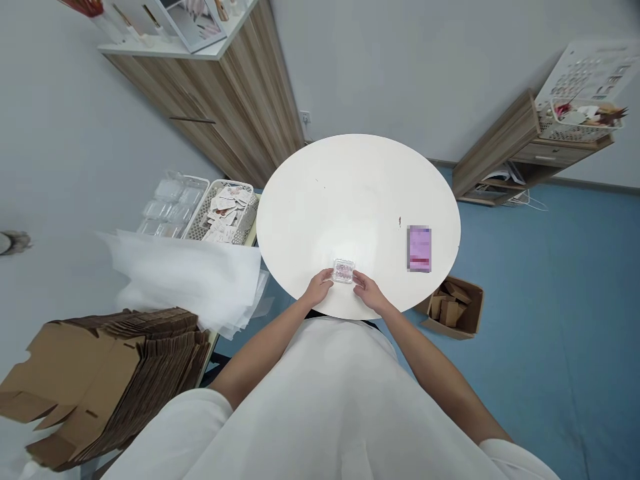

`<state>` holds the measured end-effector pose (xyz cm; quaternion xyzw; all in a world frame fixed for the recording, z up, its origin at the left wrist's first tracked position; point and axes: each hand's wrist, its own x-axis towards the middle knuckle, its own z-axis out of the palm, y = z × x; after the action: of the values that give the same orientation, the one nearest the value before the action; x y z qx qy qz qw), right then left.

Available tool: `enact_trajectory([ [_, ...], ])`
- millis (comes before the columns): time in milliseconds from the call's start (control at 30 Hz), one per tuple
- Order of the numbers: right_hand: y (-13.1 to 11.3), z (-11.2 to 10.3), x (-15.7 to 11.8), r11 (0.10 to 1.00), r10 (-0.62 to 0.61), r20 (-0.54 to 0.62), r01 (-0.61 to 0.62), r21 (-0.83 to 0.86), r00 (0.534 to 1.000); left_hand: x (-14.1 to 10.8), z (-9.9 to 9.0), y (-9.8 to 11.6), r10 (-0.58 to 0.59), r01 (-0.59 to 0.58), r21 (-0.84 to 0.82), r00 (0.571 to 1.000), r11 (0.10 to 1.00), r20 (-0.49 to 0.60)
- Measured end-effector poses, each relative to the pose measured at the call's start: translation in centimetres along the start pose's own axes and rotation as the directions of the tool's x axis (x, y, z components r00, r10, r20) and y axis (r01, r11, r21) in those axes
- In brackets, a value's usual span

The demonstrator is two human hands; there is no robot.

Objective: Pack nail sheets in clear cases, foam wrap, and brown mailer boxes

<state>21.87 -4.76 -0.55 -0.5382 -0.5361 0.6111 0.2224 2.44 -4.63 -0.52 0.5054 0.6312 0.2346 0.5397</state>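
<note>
A small clear plastic case with small pinkish pieces inside lies near the front edge of the white oval table. From its left side my left hand grips it, fingertips at the edge and thumb lower down. My right hand holds the opposite side in the same way, its fingers bent toward the case. What the fingertips press on underneath is too small to make out. To the right on the table is a purple, pixelated rectangular item, apart from both hands.
Left of the table are a white basket of cards, clear plastic boxes, white sheets and stacked flattened cardboard. An open carton with cardboard pieces stands on the floor at right. Wooden cabinets stand behind.
</note>
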Motion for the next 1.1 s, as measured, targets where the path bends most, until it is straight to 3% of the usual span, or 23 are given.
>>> enact_trajectory([
  [267, -0.1, 0.5, 0.0, 1.0, 0.015, -0.019, -0.015, 0.004, 1.0, 0.1, 0.1, -0.3, 0.029, -0.031, 0.03, 0.997, 0.999, 0.066],
  [400, 0.1, 0.6, -0.7, 0.962, -0.06, -0.131, 0.023, -0.271, 0.99, -0.3, -0.9, -0.8, 0.076, -0.092, 0.229, 0.994, 0.969, 0.077],
  [467, 0.3, 0.7, -1.3, 0.875, -0.124, -0.148, 0.038, -0.483, 0.981, -0.7, -1.8, -1.2, 0.145, -0.171, 0.374, 0.985, 0.912, 0.097],
  [567, 1.0, 1.0, -2.1, 0.681, -0.183, -0.051, 0.089, -0.727, 0.982, -1.2, -3.2, -1.8, 0.24, -0.292, 0.568, 0.956, 0.769, 0.167],
  [667, 1.7, 1.4, -2.0, 0.531, -0.24, -0.003, 0.129, -0.837, 0.971, -1.2, -3.8, -2.3, 0.27, -0.359, 0.677, 0.933, 0.643, 0.238],
  [767, 2.1, 1.9, -1.4, 0.451, -0.292, -0.001, 0.136, -0.882, 0.956, -1.0, -3.7, -2.4, 0.296, -0.399, 0.725, 0.915, 0.561, 0.275],
  [867, 1.9, 2.0, -1.0, 0.452, -0.312, -0.02, 0.13, -0.883, 0.95, -0.7, -3.4, -2.3, 0.339, -0.436, 0.751, 0.894, 0.497, 0.295],
  [1000, 1.1, 1.5, -1.2, 0.54, -0.27, -0.04, 0.117, -0.834, 0.962, -0.3, -3.5, -2.1, 0.377, -0.46, 0.784, 0.872, 0.417, 0.312],
  [1100, 0.7, 0.9, -1.5, 0.581, -0.237, -0.016, 0.128, -0.804, 0.971, 0.0, -3.9, -2.1, 0.37, -0.446, 0.789, 0.879, 0.423, 0.299],
])
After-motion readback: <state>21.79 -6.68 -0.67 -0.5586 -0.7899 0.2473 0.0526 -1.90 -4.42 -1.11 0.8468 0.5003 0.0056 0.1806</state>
